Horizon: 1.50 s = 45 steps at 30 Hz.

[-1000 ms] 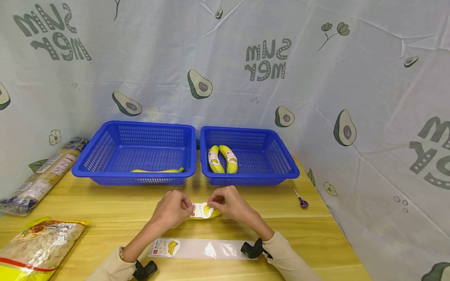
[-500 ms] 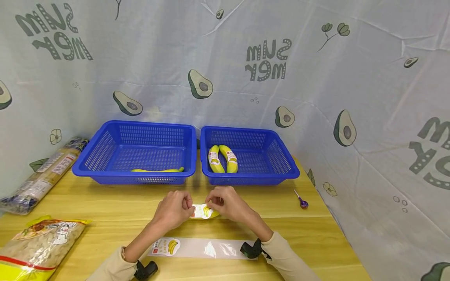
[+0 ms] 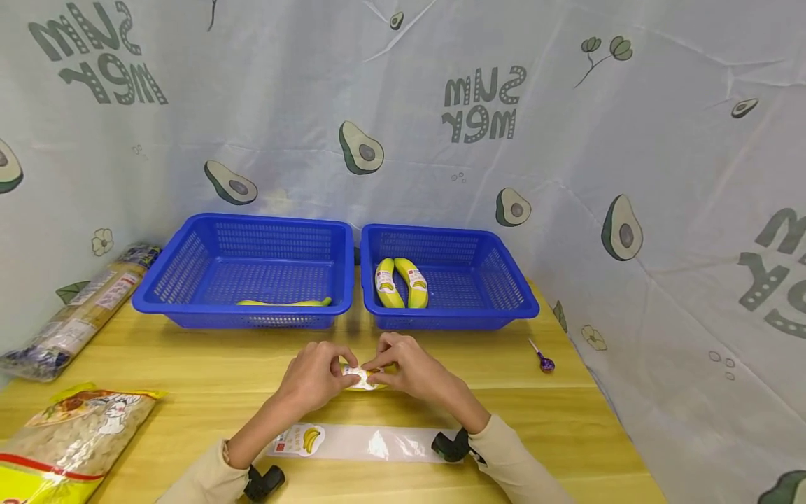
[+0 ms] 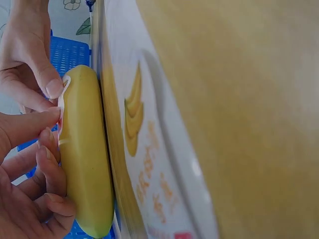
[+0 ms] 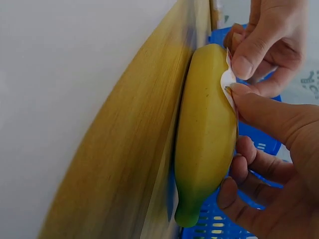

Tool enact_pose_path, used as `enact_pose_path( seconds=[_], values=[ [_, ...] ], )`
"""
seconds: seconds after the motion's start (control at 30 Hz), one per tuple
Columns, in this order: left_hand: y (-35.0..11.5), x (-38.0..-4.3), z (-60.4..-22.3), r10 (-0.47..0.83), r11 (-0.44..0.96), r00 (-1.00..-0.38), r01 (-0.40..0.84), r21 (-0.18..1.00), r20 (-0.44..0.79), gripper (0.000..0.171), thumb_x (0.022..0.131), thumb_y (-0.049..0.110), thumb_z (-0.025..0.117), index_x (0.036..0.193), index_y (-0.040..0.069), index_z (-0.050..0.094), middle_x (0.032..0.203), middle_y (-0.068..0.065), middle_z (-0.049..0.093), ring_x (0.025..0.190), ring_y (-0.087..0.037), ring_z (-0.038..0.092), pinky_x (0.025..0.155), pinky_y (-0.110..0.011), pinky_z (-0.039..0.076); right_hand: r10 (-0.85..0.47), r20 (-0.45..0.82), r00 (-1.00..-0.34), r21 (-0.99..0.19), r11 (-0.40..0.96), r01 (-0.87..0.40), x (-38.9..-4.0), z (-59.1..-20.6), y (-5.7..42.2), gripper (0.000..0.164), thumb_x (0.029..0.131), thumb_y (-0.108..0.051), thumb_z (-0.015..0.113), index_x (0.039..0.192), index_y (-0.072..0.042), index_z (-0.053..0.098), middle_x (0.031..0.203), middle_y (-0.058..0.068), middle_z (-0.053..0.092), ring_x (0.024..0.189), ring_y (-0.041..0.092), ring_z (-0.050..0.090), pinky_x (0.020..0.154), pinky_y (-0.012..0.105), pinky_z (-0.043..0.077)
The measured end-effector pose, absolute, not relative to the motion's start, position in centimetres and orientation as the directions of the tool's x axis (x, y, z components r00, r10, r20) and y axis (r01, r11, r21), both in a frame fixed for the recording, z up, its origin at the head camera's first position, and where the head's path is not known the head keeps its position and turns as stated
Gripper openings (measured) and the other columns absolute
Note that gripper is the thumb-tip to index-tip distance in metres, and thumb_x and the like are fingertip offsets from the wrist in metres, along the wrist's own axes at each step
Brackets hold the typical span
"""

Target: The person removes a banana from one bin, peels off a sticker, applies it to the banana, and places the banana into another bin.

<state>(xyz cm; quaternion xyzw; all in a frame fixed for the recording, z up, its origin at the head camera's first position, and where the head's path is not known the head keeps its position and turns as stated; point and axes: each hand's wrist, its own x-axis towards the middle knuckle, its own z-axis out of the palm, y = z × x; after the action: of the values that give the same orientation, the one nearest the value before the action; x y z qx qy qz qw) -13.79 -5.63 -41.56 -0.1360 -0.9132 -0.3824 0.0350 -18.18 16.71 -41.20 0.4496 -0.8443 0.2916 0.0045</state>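
A yellow banana (image 4: 88, 154) lies across the wooden table in front of me, with a white banana-print sticker (image 3: 363, 383) on its upper side. My left hand (image 3: 311, 378) and right hand (image 3: 417, 371) meet over the sticker. Thumb and index finger of each hand bend onto it near its middle. The right wrist view has the sticker's edge standing slightly off the peel beside the thumbs. The other fingers of both hands are curled against the banana's side. Nearer me, a clear backing strip (image 3: 359, 443) carries one more sticker (image 3: 302, 439) at its left end.
The left blue basket (image 3: 242, 318) contains a banana (image 3: 296, 304). Two stickered bananas (image 3: 401, 283) lie in the right blue basket (image 3: 450, 320). A purple lollipop (image 3: 545, 363) is at the right; a noodle pack (image 3: 85, 311) and a food bag (image 3: 72, 444) stand left.
Both hands have drawn closer together over the sticker. Their fingers earlier pinched its two ends; now thumbs and index fingers press nearer its middle. The banana has stayed in place.
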Motion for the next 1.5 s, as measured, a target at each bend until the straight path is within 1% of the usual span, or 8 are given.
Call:
enact_pose_path(
  seconds=[0.13,0.4,0.63,0.77,0.97,1.07,1.33,1.5],
  values=[
    [-5.6,-13.9,-41.4,0.221,0.684,-0.963,0.264,0.680,0.152,0.020,0.080,0.011,0.097,0.092,0.015,0.081,0.061,0.008,0.055,0.055,-0.010,0.051,0.047,-0.027,0.041,-0.755,0.236,-0.611,-0.507,0.441,-0.741,-18.3,-41.0,16.9,0.024,0.091,-0.010,0.088,0.114,-0.005,0.085,0.085,0.002,0.062,0.077,0.021,0.057,0.065,0.017,0.043],
    [-5.7,-14.0,-41.5,0.210,0.754,-0.973,0.221,0.618,0.091,0.045,0.077,-0.002,0.094,0.119,0.004,0.079,0.063,0.004,0.056,0.055,-0.013,0.052,0.049,-0.029,0.044,-0.755,0.214,-0.620,-0.526,0.445,-0.724,-18.5,-41.0,17.2,0.029,0.088,-0.002,0.089,0.117,-0.003,0.083,0.084,0.004,0.062,0.074,0.016,0.052,0.065,0.018,0.044],
    [-5.9,-13.8,-41.4,0.212,0.765,-0.972,0.231,0.602,0.103,0.046,0.076,-0.002,0.096,0.118,0.005,0.079,0.064,0.003,0.058,0.057,-0.013,0.053,0.049,-0.030,0.045,-0.759,0.188,-0.623,-0.550,0.444,-0.707,-18.6,-40.7,17.4,0.032,0.085,0.000,0.091,0.116,-0.004,0.084,0.087,0.006,0.066,0.077,0.018,0.058,0.067,0.020,0.050],
    [-6.1,-13.7,-41.3,0.214,0.774,-0.972,0.228,0.590,0.094,0.051,0.075,0.002,0.097,0.122,0.004,0.078,0.064,0.003,0.059,0.058,-0.014,0.053,0.052,-0.032,0.046,-0.761,0.181,-0.623,-0.560,0.441,-0.701,-18.6,-40.5,17.6,0.023,0.089,-0.005,0.089,0.112,-0.004,0.084,0.087,0.003,0.067,0.076,0.017,0.061,0.066,0.021,0.054],
    [-6.4,-13.8,-41.1,0.233,0.789,-0.969,0.240,0.565,0.086,0.052,0.074,0.010,0.100,0.120,0.002,0.078,0.061,0.004,0.056,0.057,-0.012,0.051,0.056,-0.034,0.049,-0.750,0.193,-0.633,-0.585,0.430,-0.688,-18.6,-40.5,17.6,0.020,0.097,-0.011,0.082,0.115,-0.002,0.081,0.084,-0.002,0.065,0.070,0.003,0.053,0.061,0.019,0.050],
    [-6.3,-13.7,-40.8,0.252,0.782,-0.963,0.258,0.568,0.090,0.051,0.072,0.009,0.101,0.117,0.002,0.078,0.063,0.004,0.056,0.057,-0.012,0.051,0.055,-0.033,0.049,-0.745,0.207,-0.634,-0.597,0.417,-0.685,-18.6,-40.6,17.6,0.022,0.099,-0.012,0.081,0.117,0.000,0.080,0.083,-0.001,0.063,0.068,0.004,0.051,0.060,0.020,0.047],
    [-5.7,-13.0,-39.8,0.335,0.749,-0.931,0.356,0.559,0.145,0.047,0.073,0.007,0.100,0.115,0.006,0.080,0.063,0.008,0.057,0.058,-0.008,0.052,0.054,-0.030,0.047,-0.787,0.111,-0.607,-0.663,0.397,-0.635,-18.7,-40.2,17.8,0.028,0.101,-0.018,0.079,0.124,-0.004,0.078,0.110,0.006,0.077,0.092,0.012,0.071,0.080,0.031,0.063],
    [-5.5,-12.8,-39.3,0.365,0.740,-0.913,0.404,0.537,0.184,0.049,0.074,0.007,0.100,0.118,0.009,0.080,0.061,0.012,0.055,0.057,-0.005,0.051,0.054,-0.029,0.046,-0.818,0.019,-0.574,-0.708,0.394,-0.586,-18.8,-39.8,18.2,0.031,0.104,-0.019,0.075,0.131,-0.002,0.074,0.112,0.008,0.079,0.094,0.008,0.072,0.083,0.026,0.063]
  ],
)
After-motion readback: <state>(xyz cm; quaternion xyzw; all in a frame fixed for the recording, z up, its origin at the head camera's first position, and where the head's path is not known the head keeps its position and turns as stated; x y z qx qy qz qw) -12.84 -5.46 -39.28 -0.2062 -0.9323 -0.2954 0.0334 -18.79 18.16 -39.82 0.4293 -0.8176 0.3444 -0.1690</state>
